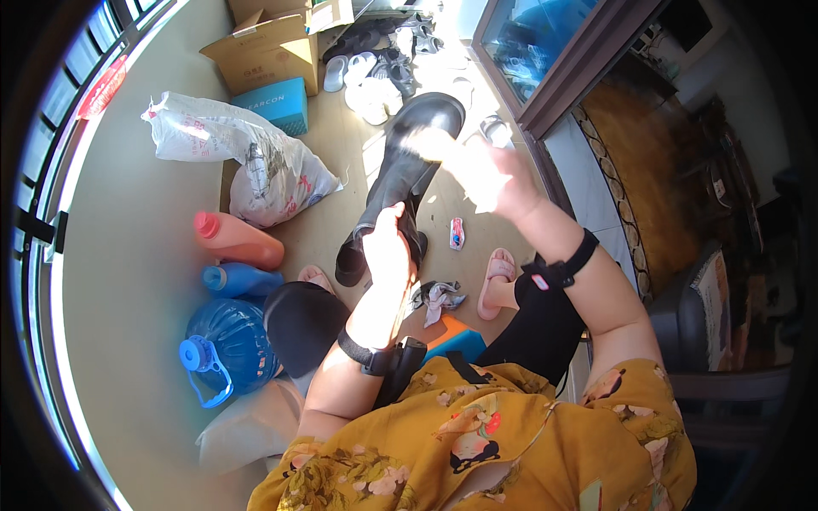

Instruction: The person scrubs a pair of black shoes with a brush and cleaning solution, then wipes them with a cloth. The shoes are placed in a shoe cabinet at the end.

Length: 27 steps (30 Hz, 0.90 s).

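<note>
My left hand (388,249) grips the shaft of a black leather boot (399,172) near its top. The boot slants away from me, toe at the far end, its opening toward my knee. At the foot part, my right hand (501,182) is blurred and washed out by sunlight. A whitish patch covers its fingers against the leather; whether that is a cloth or only glare I cannot tell. Behind my left wrist lie crumpled grey and white cloths (441,300). A small red and white packet (456,234) rests on the floor to the right of the boot.
Along the left wall are a white plastic bag (275,172), a pink bottle (239,241), a blue bottle (246,280) and a large water jug (227,345). Beyond are a blue box (275,105), a cardboard box (271,61) and several shoes (377,96). A door frame (549,108) stands right.
</note>
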Each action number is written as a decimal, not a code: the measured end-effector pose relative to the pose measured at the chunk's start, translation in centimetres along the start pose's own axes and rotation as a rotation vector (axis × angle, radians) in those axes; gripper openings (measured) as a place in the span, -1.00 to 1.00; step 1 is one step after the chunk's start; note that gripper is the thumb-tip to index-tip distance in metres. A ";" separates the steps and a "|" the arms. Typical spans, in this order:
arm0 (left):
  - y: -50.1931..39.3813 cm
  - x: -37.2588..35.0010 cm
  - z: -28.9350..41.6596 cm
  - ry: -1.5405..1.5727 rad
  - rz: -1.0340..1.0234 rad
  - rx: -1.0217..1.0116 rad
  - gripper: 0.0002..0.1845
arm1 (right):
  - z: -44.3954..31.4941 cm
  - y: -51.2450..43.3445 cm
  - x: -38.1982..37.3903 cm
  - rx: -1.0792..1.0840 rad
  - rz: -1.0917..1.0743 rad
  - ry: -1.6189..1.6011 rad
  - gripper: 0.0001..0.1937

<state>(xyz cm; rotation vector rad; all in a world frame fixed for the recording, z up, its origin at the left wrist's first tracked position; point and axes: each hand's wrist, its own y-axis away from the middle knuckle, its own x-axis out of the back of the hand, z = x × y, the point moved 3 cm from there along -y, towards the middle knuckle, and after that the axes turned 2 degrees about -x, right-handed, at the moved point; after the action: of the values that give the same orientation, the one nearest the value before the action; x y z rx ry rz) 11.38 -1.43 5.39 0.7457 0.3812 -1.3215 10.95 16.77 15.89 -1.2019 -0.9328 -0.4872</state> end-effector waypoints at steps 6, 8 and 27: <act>-1.4 1.0 -0.4 -0.009 0.034 0.149 -0.88 | 1.6 0.1 0.7 -0.269 0.014 0.004 -0.85; -2.1 1.0 -0.5 0.130 0.009 0.190 -0.92 | 2.0 0.8 0.0 -0.216 -0.050 -0.165 -0.88; -0.5 -0.4 -4.1 -0.486 -0.512 -0.058 -0.59 | -2.2 11.1 4.2 -0.450 0.097 -0.698 -0.69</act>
<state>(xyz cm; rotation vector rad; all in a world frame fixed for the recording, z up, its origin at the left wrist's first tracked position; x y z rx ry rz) 11.45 1.58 2.62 0.2591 0.2196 -1.9076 22.46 18.96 12.83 -1.8791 -1.3876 -0.1922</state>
